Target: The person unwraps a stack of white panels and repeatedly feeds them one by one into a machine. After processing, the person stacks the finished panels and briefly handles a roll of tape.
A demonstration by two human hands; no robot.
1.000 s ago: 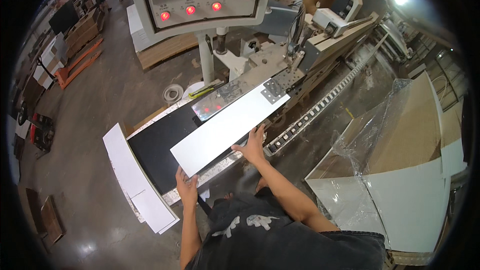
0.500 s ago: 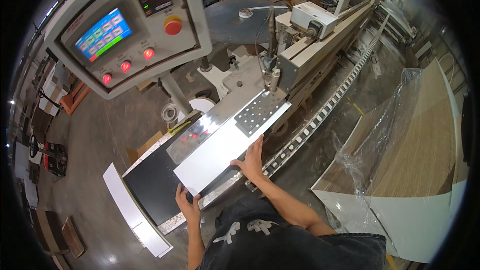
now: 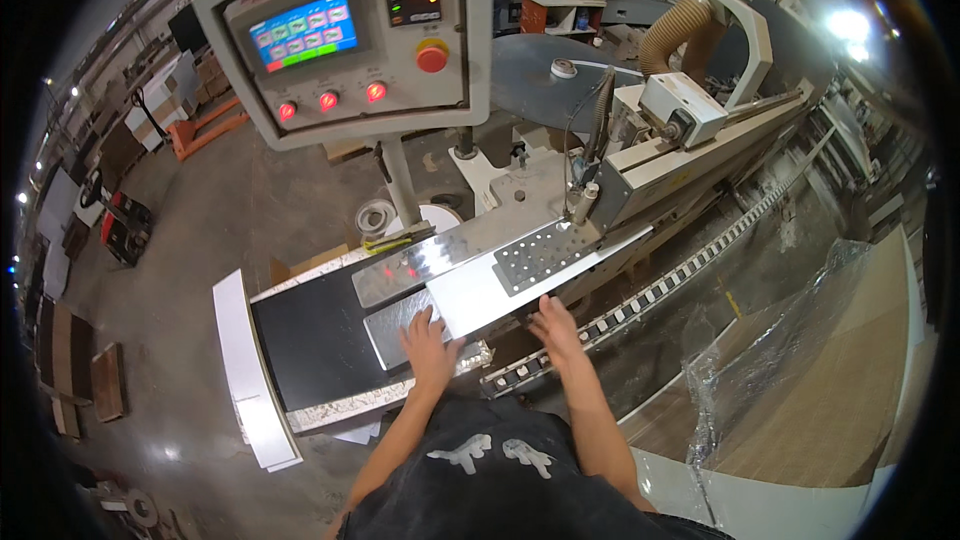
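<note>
A long white panel (image 3: 475,302) lies on the machine's infeed bed, its far part alongside a dark plate with holes (image 3: 545,258). At the panel's near end, my left hand (image 3: 430,348) rests with fingers spread over a grey metal plate (image 3: 385,332), the fingertips close to the panel's end. Beside the panel's right edge is my right hand (image 3: 558,330), fingers apart and nothing gripped. Whether its fingertips touch the edge I cannot tell. Left of the panel runs a shiny metal strip (image 3: 395,270).
A control box (image 3: 350,40) with a lit screen and red buttons hangs over the bed's left side. Black matting (image 3: 310,345) covers the bed's left part, with white strips (image 3: 245,370) beyond it. A chain track (image 3: 640,315) and plastic-wrapped wood-grain boards (image 3: 800,370) are to the right.
The white panel has slid forward and right, uncovering the grey metal plate. My left hand has come off the panel's near corner onto that plate; my right hand has left the panel's side.
</note>
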